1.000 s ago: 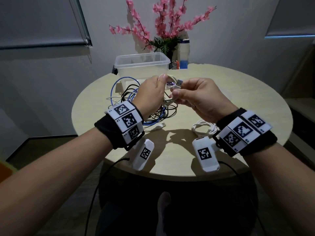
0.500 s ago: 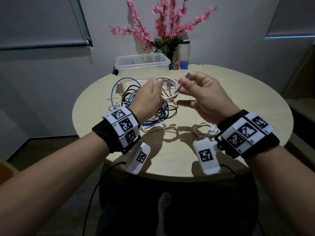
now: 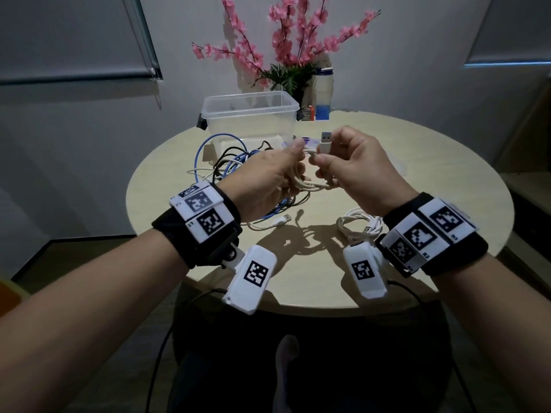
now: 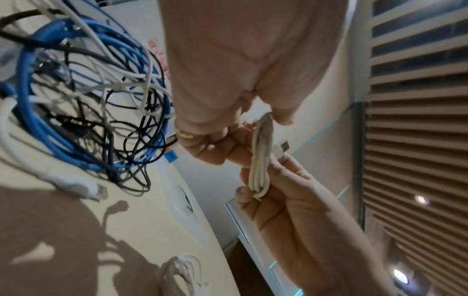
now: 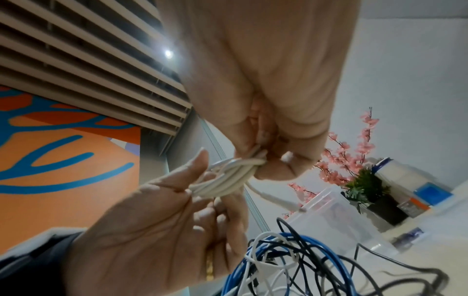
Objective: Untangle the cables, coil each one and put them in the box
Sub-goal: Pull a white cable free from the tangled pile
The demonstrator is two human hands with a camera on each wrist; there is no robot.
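White cable (image 3: 310,183) held in both hands above the round table (image 3: 447,180).

The left hand (image 3: 268,177) pinches one end of the little coil, and the right hand (image 3: 354,165) grips the other end with its plug (image 3: 325,143) sticking up. The messy cable pile (image 3: 235,165) lies under them. The clear box (image 3: 250,114) stands just behind it.

Your left hand (image 3: 268,177) covers most of the white cable (image 3: 313,184) coil, so you cannot count its loops from the head view. The tangle of cables (image 3: 235,165) at 11 o'clock runs behind that hand. The box (image 3: 250,114) hides the worktop (image 3: 417,174) at 12 o'clock. In your right wrist view, the tangle (image 5: 303,264) is cut off by the bottom edge.
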